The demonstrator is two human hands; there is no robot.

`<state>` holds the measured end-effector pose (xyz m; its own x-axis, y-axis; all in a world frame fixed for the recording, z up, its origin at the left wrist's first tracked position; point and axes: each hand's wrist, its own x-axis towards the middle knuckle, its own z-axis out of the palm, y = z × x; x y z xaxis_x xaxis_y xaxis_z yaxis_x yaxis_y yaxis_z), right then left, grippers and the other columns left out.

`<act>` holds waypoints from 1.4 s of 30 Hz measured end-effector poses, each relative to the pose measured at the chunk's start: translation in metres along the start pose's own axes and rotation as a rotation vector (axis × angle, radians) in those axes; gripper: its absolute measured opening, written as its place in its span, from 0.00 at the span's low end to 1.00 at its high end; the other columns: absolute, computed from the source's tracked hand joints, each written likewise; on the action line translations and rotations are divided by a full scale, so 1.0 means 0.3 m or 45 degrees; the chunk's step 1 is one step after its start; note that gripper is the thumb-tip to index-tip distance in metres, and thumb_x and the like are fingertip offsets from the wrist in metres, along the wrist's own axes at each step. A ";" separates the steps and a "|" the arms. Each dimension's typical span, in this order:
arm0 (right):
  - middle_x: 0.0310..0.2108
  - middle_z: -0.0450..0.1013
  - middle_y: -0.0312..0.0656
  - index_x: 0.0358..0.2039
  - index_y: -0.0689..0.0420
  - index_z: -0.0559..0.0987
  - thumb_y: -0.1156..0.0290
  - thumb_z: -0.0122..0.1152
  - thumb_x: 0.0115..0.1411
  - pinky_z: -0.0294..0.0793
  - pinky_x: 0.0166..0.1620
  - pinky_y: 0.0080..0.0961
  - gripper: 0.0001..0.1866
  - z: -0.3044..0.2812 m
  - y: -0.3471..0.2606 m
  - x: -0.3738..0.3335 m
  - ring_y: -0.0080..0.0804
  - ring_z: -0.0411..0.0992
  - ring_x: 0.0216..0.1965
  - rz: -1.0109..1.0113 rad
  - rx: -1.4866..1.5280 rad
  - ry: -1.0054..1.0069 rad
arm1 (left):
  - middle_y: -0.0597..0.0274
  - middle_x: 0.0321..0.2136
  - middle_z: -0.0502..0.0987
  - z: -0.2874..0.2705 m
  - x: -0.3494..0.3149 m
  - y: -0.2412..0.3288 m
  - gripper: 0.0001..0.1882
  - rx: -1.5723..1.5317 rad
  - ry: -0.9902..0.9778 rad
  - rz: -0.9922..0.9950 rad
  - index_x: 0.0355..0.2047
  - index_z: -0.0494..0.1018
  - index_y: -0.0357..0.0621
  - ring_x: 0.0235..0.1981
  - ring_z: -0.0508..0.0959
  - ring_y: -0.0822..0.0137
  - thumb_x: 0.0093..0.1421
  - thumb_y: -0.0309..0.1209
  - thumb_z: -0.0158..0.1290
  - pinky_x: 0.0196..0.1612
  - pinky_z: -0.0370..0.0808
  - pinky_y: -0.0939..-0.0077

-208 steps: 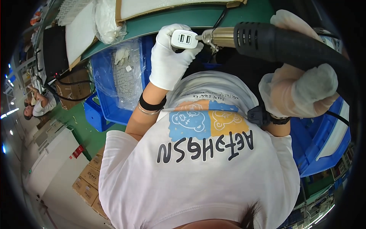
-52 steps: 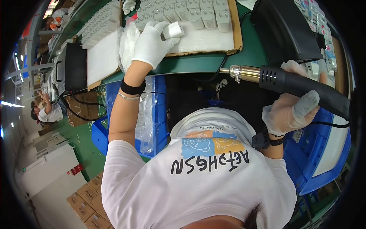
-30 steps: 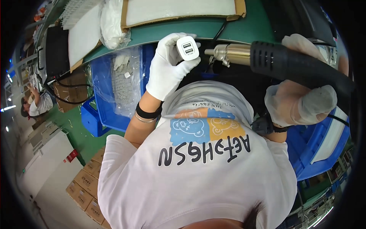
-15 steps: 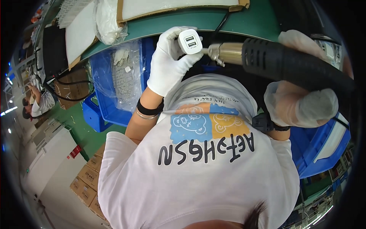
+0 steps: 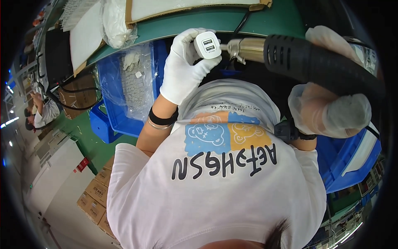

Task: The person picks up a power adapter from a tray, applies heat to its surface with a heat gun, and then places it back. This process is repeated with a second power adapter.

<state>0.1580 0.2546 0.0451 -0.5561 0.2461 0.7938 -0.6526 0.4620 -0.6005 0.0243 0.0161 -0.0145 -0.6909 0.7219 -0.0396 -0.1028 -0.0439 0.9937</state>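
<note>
My left hand, in a white glove, holds a white USB charger between thumb and fingers. Two USB ports show on the end that faces up. In my right hand, also gloved, is a black hot-air gun with a metal barrel. My fingers wrap round its handle, which hides part of them. The gun's narrow nozzle points left at the charger's side, very close to it. Whether the two touch, I cannot tell.
A green worktop carries a cardboard-edged tray and plastic bags. Left below it is a blue bin with a clear liner and many small white parts. Another blue bin stands at right. A black cable hangs over the edge.
The hot-air gun's nozzle has shifted slightly upward along the charger's side. My left hand stays nearly in place, with the charger tilted a little.
</note>
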 end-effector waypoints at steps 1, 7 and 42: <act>0.31 0.78 0.54 0.36 0.70 0.80 0.39 0.46 0.60 0.80 0.39 0.28 0.38 -0.011 0.012 0.004 0.38 0.79 0.32 -0.054 -0.042 -0.039 | 0.58 0.48 0.68 0.000 0.001 0.002 0.33 0.012 0.001 -0.011 0.52 0.59 0.42 0.49 0.72 0.66 0.48 0.14 0.60 0.52 0.73 0.70; 0.31 0.78 0.54 0.36 0.70 0.80 0.39 0.46 0.60 0.80 0.39 0.29 0.38 -0.011 0.021 -0.007 0.39 0.79 0.32 -0.081 -0.029 -0.031 | 0.59 0.48 0.67 0.002 0.000 0.003 0.33 0.020 -0.008 -0.007 0.52 0.59 0.42 0.49 0.71 0.66 0.48 0.14 0.60 0.52 0.73 0.70; 0.33 0.78 0.55 0.36 0.70 0.80 0.39 0.48 0.59 0.80 0.40 0.32 0.37 0.014 0.014 0.006 0.40 0.79 0.33 -0.111 0.012 -0.009 | 0.58 0.50 0.66 0.001 0.002 0.001 0.32 0.111 -0.013 0.009 0.53 0.59 0.41 0.50 0.72 0.65 0.48 0.13 0.59 0.52 0.73 0.70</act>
<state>0.1519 0.2535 0.0435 -0.5005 0.1996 0.8424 -0.7033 0.4737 -0.5301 0.0238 0.0167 -0.0141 -0.6841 0.7287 -0.0322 -0.0354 0.0110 0.9993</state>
